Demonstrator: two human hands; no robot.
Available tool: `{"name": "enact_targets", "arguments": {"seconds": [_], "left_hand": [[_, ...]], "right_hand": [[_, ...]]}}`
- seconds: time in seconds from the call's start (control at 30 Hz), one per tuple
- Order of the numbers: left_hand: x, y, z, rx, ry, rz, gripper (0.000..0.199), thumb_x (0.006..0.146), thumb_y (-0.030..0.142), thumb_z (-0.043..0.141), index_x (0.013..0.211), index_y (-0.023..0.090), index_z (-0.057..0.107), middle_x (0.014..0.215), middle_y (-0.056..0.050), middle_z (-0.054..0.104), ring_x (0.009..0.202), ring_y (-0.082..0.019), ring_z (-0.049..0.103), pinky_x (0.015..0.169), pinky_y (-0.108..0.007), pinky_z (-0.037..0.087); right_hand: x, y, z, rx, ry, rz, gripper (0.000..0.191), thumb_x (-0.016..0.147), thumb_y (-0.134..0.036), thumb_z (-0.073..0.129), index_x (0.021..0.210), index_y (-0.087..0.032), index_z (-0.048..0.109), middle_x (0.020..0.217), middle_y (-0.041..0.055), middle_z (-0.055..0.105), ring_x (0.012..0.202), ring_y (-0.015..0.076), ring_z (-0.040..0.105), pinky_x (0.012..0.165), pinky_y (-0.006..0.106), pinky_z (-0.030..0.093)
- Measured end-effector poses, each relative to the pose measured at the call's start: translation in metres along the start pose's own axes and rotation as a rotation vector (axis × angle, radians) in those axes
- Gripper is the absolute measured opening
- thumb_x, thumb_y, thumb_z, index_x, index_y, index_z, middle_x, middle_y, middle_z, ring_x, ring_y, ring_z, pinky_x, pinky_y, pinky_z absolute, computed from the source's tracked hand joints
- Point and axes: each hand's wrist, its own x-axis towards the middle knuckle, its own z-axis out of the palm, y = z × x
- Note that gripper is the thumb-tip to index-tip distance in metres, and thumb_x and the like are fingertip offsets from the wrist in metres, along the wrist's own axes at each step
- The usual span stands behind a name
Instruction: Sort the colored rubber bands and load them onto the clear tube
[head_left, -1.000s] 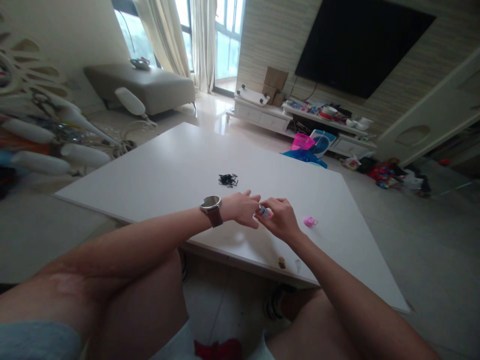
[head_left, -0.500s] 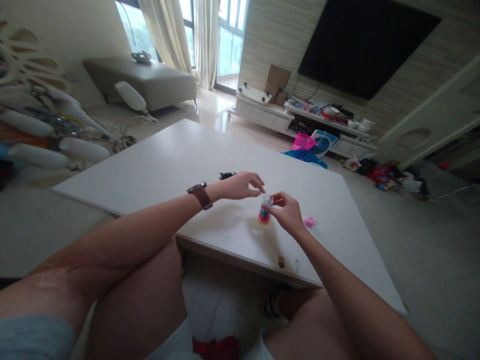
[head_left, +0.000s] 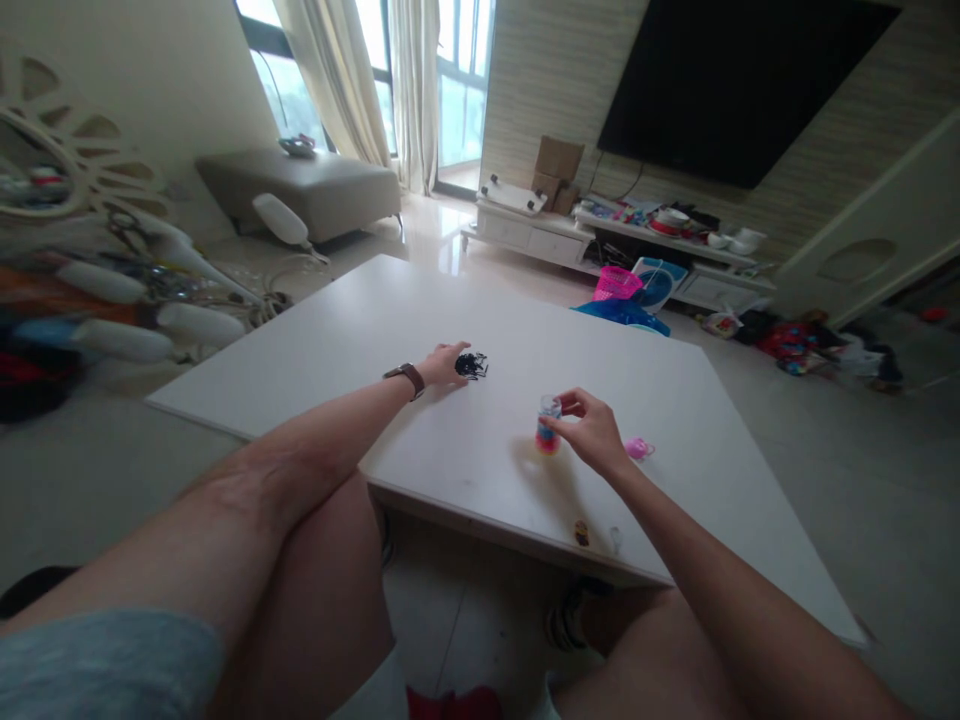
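Right hand (head_left: 594,430): thumb and fingers closed on clear, plastic-looking cylindrical jar with blue and red lower part (head_left: 547,438). Jar upright at white flat-topped counter (head_left: 637,375); base contact unclear. Left hand (head_left: 441,366): fingers spread at loose pile of thin black pieces (head_left: 472,365); contact unclear.
Hazards: sweeping left fingers could scatter pieces across smooth surface. Slack pinch near rim could tip jar. Right wrist shift could knock small glossy pink object (head_left: 638,448).
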Motion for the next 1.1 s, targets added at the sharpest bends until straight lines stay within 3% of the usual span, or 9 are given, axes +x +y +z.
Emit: {"name": "enact_targets", "arguments": {"seconds": [0.17,0.33,0.6,0.73,0.87,1.0,1.1], "left_hand": [[0.014,0.000,0.013,-0.032,0.079,0.000,0.064,0.073,0.028,0.075,0.134,0.022,0.057,0.122,-0.008,0.070,0.114,-0.026,0.062,0.097,-0.033,0.047],[0.015,0.004,0.014,0.049,0.147,0.032,0.035,0.077,0.019,0.068,0.111,0.019,0.072,0.105,-0.009,0.075,0.102,-0.025,0.067,0.092,-0.033,0.047],[0.016,0.011,0.000,0.002,0.168,0.047,0.028,0.075,0.018,0.067,0.101,0.018,0.078,0.096,-0.009,0.075,0.093,-0.024,0.068,0.085,-0.031,0.049],[0.012,0.015,-0.013,-0.182,0.179,0.043,0.027,0.074,0.023,0.070,0.099,0.015,0.076,0.082,-0.006,0.072,0.076,-0.017,0.065,0.073,-0.026,0.049],[0.004,0.022,-0.018,-0.561,0.088,-0.085,0.026,0.074,0.021,0.072,0.100,0.013,0.072,0.070,-0.003,0.068,0.063,-0.014,0.062,0.062,-0.023,0.049],[0.000,0.031,-0.015,-0.969,-0.014,-0.241,0.017,0.074,0.011,0.072,0.091,0.011,0.070,0.072,-0.005,0.068,0.063,-0.013,0.064,0.065,-0.023,0.054],[-0.001,0.036,-0.014,-1.147,-0.076,-0.329,0.010,0.072,0.005,0.072,0.080,0.010,0.068,0.075,-0.008,0.070,0.066,-0.012,0.065,0.070,-0.023,0.055]], "right_hand": [[-0.001,-0.001,-0.001,-0.010,-0.009,0.006,0.025,0.069,-0.034,0.080,0.086,-0.020,0.068,0.086,0.0037,0.075,0.079,0.0213,0.071,0.075,0.034,0.057],[-0.001,-0.001,-0.001,-0.007,-0.002,-0.002,0.026,0.069,-0.034,0.081,0.085,-0.020,0.068,0.085,0.0032,0.075,0.078,0.0208,0.071,0.075,0.034,0.057],[0.000,0.002,-0.002,-0.008,0.016,-0.006,0.026,0.068,-0.034,0.081,0.085,-0.020,0.068,0.084,0.0029,0.075,0.076,0.0200,0.071,0.073,0.033,0.057],[0.000,0.003,-0.002,-0.005,0.019,-0.007,0.027,0.068,-0.035,0.081,0.086,-0.020,0.068,0.084,0.0030,0.075,0.076,0.0199,0.071,0.073,0.033,0.056],[0.001,0.004,-0.001,-0.004,0.012,-0.024,0.026,0.069,-0.035,0.081,0.086,-0.020,0.068,0.084,0.0028,0.074,0.076,0.0199,0.071,0.073,0.033,0.056],[0.000,0.002,0.000,-0.004,0.002,-0.033,0.025,0.069,-0.035,0.081,0.085,-0.020,0.068,0.083,0.0026,0.074,0.075,0.0196,0.070,0.074,0.033,0.056],[0.000,0.001,0.001,-0.014,-0.004,-0.036,0.025,0.070,-0.035,0.081,0.085,-0.020,0.068,0.083,0.0027,0.074,0.075,0.0193,0.070,0.073,0.032,0.055]]}}
